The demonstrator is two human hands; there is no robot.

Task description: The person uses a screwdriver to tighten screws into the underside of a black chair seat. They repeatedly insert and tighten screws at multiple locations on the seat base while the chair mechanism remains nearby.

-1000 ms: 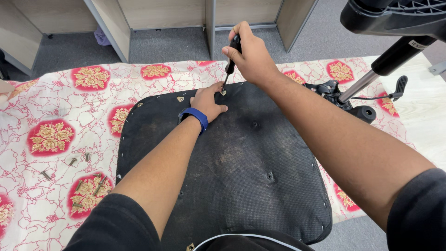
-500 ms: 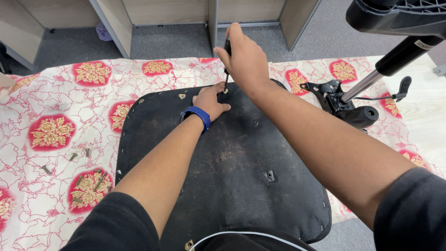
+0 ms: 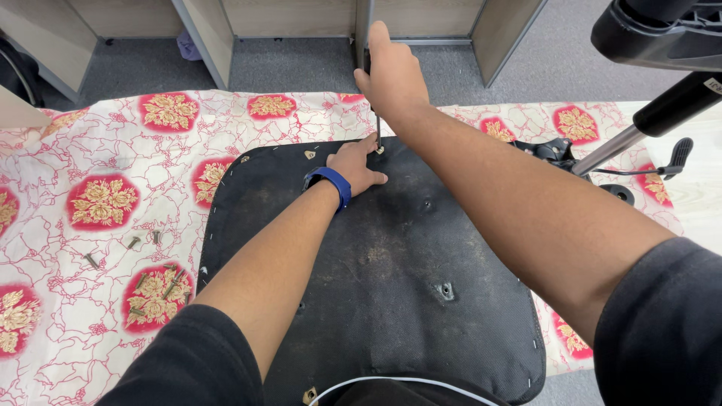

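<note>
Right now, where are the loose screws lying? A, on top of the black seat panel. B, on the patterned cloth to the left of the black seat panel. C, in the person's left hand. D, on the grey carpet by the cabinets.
B: the loose screws lie scattered on the patterned cloth, left of the black seat panel, away from both hands.
</note>
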